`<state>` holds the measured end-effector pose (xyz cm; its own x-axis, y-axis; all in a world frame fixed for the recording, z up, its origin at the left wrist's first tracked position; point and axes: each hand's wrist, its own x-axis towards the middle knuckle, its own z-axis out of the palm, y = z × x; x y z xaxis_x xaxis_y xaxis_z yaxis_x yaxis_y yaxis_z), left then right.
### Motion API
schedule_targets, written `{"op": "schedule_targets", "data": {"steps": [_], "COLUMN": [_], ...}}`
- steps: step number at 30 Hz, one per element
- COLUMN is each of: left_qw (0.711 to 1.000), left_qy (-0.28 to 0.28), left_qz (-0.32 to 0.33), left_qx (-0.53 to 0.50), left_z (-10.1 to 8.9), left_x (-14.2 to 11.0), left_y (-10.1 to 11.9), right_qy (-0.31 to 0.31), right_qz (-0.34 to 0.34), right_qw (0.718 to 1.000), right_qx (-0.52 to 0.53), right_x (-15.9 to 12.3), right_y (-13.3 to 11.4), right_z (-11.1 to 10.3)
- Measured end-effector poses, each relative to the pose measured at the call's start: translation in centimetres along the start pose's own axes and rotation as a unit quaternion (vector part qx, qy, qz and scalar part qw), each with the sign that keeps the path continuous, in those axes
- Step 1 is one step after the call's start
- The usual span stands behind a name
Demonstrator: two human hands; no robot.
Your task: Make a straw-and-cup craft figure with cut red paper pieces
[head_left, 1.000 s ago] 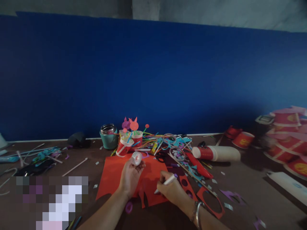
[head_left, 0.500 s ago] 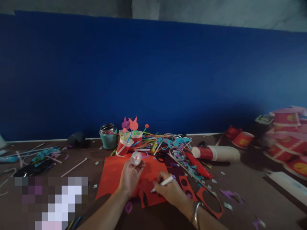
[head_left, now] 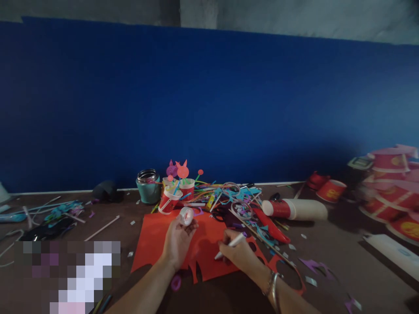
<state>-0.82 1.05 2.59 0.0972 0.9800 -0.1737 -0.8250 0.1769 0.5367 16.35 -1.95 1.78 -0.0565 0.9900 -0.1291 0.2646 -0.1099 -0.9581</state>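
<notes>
Single view: head cam, worn on the person, looking fwd + down. POV is above/behind own hands; forearms [head_left: 144, 288] come in from btm edge, so L hand [head_left: 177, 246] and R hand [head_left: 236, 252] sit close, low-ctr in frame. Table [head_left: 330, 279] seen obliquely from above, filling lower part and running off btm. Blue panel [head_left: 209, 100] beyond is roughly square-on, takes most of upper frame; grey wall [head_left: 278, 17] strip over it. Red cups [head_left: 393, 198] at far R edge blurry, prob. lens edge. Lower-L patch pixelated, can't read it.
</notes>
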Motion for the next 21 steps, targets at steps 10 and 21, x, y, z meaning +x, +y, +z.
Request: {"op": "schedule_targets", "data": {"steps": [10, 21], "left_qw": [1.000, 1.000], "left_qy": [0.002, 0.006], "left_qz": [-0.002, 0.003], "left_qx": [0.007, 0.000], "left_z": [0.15, 0.03], "left_x": [-0.07, 0.02], "left_y": [0.09, 0.06], "right_qy": [-0.022, 0.023], "right_qz": [-0.023, -0.022], "right_qw": [0.999, 0.999], "right_qx": [-0.005, -0.019], "right_x": [-0.29, -0.33], "right_y": [0.16, -0.60], "right_z": [0.19, 0.34]}}
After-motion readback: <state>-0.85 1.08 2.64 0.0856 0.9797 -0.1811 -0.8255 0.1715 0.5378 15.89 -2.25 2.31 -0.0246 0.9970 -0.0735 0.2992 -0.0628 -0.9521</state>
